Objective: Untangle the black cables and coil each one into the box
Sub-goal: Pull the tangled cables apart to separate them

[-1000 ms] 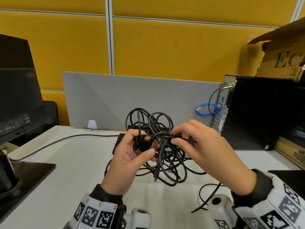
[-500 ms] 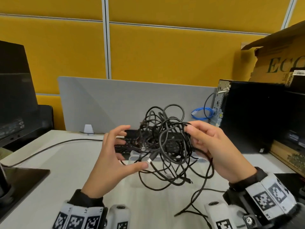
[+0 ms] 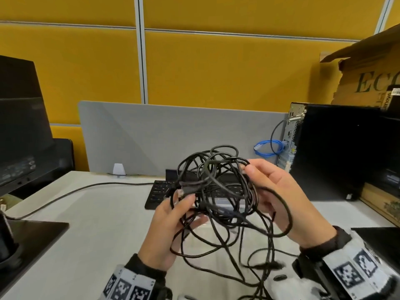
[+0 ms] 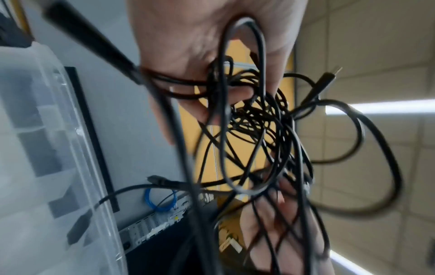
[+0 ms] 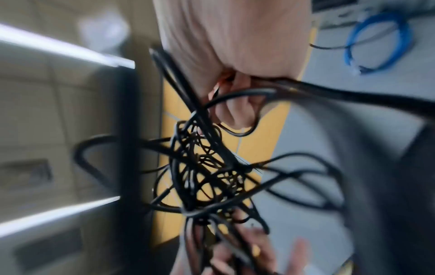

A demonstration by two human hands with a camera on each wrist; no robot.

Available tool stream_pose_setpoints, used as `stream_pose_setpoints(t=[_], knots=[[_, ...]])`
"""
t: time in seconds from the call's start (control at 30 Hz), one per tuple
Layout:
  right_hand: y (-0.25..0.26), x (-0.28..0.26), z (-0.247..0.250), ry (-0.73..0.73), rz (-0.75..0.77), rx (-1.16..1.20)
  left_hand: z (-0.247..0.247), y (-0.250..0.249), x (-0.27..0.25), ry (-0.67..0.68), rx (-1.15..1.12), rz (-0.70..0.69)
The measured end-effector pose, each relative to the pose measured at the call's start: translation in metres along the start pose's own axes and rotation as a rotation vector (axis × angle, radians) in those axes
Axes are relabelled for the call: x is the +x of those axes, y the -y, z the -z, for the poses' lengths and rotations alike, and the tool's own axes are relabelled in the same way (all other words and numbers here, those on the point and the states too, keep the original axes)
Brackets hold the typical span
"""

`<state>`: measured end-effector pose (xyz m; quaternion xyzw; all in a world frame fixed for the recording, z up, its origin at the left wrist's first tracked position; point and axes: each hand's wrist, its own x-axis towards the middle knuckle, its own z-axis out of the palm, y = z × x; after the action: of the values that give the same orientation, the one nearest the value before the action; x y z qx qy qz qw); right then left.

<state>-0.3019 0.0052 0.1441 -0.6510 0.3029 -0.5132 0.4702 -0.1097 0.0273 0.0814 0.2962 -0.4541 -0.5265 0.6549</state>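
A tangle of several black cables [image 3: 216, 185] hangs in the air above the desk, held between both hands. My left hand [image 3: 190, 210] grips its lower left side, fingers curled round strands near a plug. On the tangle's upper right, my right hand [image 3: 249, 169] pinches strands between thumb and fingers, and one loop runs over its palm. Loose ends trail down to the desk near my right wrist. Both wrist views show the tangle [image 4: 254, 130] [image 5: 202, 176] close and blurred. A clear compartment box [image 4: 47, 148] lies on the desk under the tangle [image 3: 229, 229].
A black keyboard [image 3: 158, 191] lies behind the hands, in front of a grey divider [image 3: 151, 135]. A monitor [image 3: 19, 126] and its base [image 3: 32, 234] stand left. A black PC tower [image 3: 337, 159], a blue cable [image 3: 268, 148] and a cardboard box [image 3: 368, 83] are right.
Half a second ago my left hand was spread open beside the tangle; now its fingers hold strands again. The tangle has been turned and loosened, and more cable hangs down to the desk.
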Motion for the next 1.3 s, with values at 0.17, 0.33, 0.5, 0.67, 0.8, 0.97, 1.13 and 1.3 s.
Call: stream_pose_setpoints(t=[0.17,0.33,0.5,0.67,0.8,0.97,1.13,1.3], knots=[[0.005,-0.004,0.005,-0.120,0.297,-0.421,0.003,-0.002,0.002,-0.059,-0.073,0.020],[0.004,-0.004,0.010,-0.266,0.579,-0.747,0.001,-0.005,0.002,-0.132,-0.021,-0.076],[0.005,-0.004,-0.002,-0.214,0.669,-0.798,-0.002,-0.003,0.002,-0.193,0.034,-0.059],[0.005,-0.002,-0.009,-0.173,0.757,-0.866,-0.002,-0.003,0.000,-0.172,0.085,-0.069],[0.003,-0.003,-0.009,-0.086,0.657,-0.810,-0.003,-0.005,-0.002,-0.184,0.063,-0.084],[0.004,-0.004,0.002,-0.101,0.462,-0.665,-0.002,-0.009,-0.002,-0.202,0.037,-0.119],[0.004,-0.008,-0.002,-0.003,0.197,-0.399,-0.004,-0.005,-0.002,-0.153,0.008,-0.126],[0.005,-0.010,-0.005,-0.047,0.144,-0.282,0.000,0.000,0.000,-0.118,0.013,-0.141]])
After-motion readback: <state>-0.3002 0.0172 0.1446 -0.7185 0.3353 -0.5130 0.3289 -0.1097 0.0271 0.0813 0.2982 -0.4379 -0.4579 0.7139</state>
